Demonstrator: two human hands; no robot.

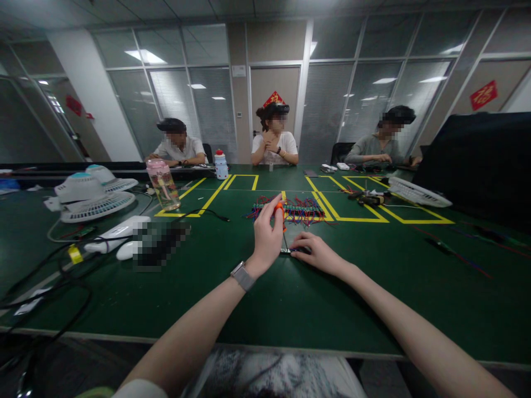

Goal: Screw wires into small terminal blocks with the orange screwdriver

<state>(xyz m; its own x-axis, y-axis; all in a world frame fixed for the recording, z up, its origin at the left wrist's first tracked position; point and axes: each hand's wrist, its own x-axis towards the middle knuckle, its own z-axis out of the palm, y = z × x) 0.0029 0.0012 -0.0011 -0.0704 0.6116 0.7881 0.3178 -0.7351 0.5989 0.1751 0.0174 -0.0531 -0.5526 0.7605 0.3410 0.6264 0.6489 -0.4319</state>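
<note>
My left hand [267, 232], with a watch [243, 276] on its wrist, is closed around the orange handle of a screwdriver [279, 209]. The screwdriver stands nearly upright, its thin shaft reaching down to a small circuit board [285, 251] on the green table [315, 309]. On the board's right side, the fingers of my right hand [317, 253] pinch it against the tabletop. Just beyond my hands lies a row of small green circuit boards [307, 208] with red and blue wires.
A bottle [165, 185], white fans [97, 196] and black cables [62, 265] occupy the left. Tools [369, 198] and a white keyboard [418, 192] lie at right, near a dark monitor [485, 166]. Loose wired boards [440, 246] rest nearer. Three people sit across the table.
</note>
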